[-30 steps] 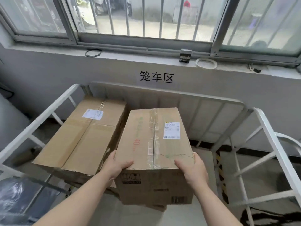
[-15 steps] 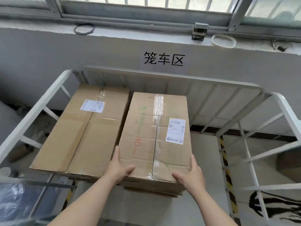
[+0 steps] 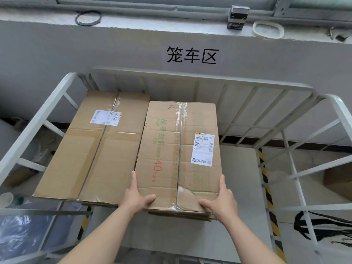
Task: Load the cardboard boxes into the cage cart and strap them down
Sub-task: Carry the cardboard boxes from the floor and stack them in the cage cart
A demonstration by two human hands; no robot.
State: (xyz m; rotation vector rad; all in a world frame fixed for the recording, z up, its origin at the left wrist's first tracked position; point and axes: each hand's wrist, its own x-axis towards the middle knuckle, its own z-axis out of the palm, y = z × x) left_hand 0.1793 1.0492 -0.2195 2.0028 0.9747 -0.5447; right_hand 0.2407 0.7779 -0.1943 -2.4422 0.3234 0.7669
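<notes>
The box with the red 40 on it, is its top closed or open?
Closed. The top of the box with the red 40 lies flat, and clear tape runs along its centre seam.

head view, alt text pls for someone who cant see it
Left hand and right hand hold the near end of a taped box, beside a second box in a white cage cart below a wall sign.
</notes>
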